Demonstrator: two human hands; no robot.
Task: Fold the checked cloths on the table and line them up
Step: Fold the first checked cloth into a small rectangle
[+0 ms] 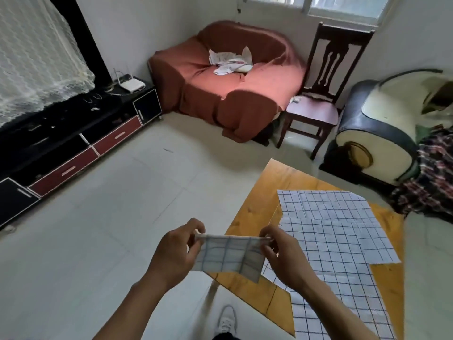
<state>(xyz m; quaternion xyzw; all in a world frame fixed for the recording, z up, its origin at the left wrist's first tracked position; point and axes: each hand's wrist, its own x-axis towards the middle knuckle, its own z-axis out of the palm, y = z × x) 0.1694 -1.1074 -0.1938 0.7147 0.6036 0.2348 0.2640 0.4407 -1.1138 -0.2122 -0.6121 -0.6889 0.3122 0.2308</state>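
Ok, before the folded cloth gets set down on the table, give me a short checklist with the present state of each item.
1. Both hands hold the folded cloth: ok. The left hand and the right hand each pinch a top corner.
2. Top edge held level and taut: ok.
3. Fold layers aligned: cannot tell; the lower right corner hangs below the rest.
4. Cloth over the table: not ok; it hangs mostly beyond the table's near left edge, over the floor.
5. Free spot to set it down: ok; bare wood shows along the left side, beside the flat cloths.
6. Remaining cloths folded: not ok; they lie unfolded and overlapping.
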